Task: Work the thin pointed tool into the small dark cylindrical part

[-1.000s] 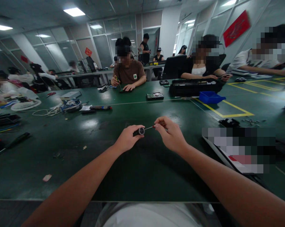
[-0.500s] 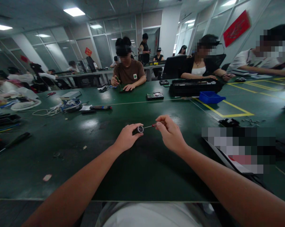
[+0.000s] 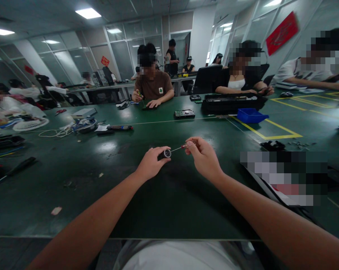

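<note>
1. The left hand (image 3: 151, 165) was curled, its thumb and fingers closed around a short black cylinder (image 3: 166, 153), whose round, pale-rimmed end faced toward the right.
2. The cylinder was held just above the green tabletop (image 3: 169, 213), near the middle, in front of the person's body.
3. The right hand (image 3: 204, 157) was partly closed, its thumb and fingers pinching the reddish handle of a thin screwdriver (image 3: 183, 146).
4. The screwdriver's slim metal shaft pointed left and slightly down at the cylinder's round end; at this size, one could not tell whether the tip touched it or merely lay before it.
5. Beyond the hands lay a hard drive (image 3: 184, 113) with its circuit board upward, and right of that a blue tray (image 3: 250, 116) near yellow tape lines (image 3: 282, 136).
6. Small screws (image 3: 300, 144) were scattered at the right, beside some black pieces (image 3: 272, 146).
7. On the left side lay a long dark screwdriver (image 3: 21, 167) and a pale scrap (image 3: 56, 210).
8. Opposite, a co-worker in a brown shirt (image 3: 155, 85) sat with both forearms over the tabletop.
</note>
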`<control>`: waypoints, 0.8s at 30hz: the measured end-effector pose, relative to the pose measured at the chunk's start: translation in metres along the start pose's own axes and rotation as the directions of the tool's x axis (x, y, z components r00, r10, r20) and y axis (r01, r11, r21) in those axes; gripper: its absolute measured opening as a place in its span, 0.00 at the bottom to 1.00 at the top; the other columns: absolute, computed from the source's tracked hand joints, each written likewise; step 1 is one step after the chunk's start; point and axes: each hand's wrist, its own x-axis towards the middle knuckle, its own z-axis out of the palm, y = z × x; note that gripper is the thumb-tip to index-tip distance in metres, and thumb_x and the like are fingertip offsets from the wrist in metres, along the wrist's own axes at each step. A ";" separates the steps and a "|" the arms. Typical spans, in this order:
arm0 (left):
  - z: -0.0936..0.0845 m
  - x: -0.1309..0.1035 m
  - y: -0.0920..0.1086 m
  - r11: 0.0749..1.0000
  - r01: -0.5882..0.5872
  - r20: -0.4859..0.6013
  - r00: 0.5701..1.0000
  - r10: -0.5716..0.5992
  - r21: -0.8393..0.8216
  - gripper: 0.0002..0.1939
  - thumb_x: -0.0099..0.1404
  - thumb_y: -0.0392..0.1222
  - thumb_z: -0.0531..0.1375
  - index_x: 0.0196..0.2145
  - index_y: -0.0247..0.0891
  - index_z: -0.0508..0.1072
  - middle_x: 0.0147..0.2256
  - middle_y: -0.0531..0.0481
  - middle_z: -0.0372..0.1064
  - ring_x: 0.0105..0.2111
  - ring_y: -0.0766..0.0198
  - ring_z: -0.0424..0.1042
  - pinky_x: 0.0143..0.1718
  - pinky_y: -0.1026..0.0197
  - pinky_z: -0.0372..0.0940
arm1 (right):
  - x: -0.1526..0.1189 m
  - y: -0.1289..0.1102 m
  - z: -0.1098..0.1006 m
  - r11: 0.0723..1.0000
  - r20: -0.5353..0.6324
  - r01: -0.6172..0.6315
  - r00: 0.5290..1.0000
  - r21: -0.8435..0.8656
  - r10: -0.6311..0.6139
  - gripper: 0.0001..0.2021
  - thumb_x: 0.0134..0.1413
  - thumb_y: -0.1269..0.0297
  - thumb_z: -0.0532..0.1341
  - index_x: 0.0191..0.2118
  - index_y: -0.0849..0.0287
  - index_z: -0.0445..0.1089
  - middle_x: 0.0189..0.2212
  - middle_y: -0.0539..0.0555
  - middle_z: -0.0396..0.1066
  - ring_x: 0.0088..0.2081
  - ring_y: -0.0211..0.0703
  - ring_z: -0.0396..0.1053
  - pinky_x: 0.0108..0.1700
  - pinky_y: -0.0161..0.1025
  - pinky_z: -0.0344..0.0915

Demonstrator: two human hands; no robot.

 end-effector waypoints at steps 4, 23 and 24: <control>0.000 -0.001 0.000 0.999 -0.053 0.067 0.996 0.053 0.005 0.19 0.67 0.42 0.63 0.55 0.47 0.72 0.54 0.48 0.73 0.55 0.53 0.69 0.65 0.38 0.51 | 0.006 0.006 0.000 0.970 -0.044 -0.163 0.984 0.181 0.174 0.13 0.62 0.51 0.56 0.36 0.56 0.68 0.30 0.54 0.73 0.31 0.44 0.71 0.38 0.45 0.69; 0.001 -0.001 0.002 0.999 -0.015 0.026 1.000 0.015 0.028 0.21 0.66 0.46 0.64 0.56 0.47 0.71 0.52 0.48 0.74 0.54 0.53 0.70 0.67 0.36 0.44 | 0.003 -0.002 -0.003 1.000 -0.049 0.016 0.999 -0.020 -0.017 0.12 0.65 0.54 0.55 0.38 0.56 0.68 0.31 0.53 0.75 0.32 0.43 0.74 0.37 0.43 0.68; 0.001 -0.001 0.001 1.000 -0.013 0.023 1.000 0.012 0.029 0.21 0.66 0.46 0.64 0.56 0.47 0.71 0.51 0.48 0.74 0.53 0.53 0.70 0.67 0.36 0.44 | 0.002 -0.004 -0.004 0.998 -0.036 0.025 0.999 -0.050 -0.027 0.13 0.64 0.53 0.56 0.38 0.56 0.69 0.30 0.53 0.76 0.31 0.44 0.74 0.36 0.42 0.68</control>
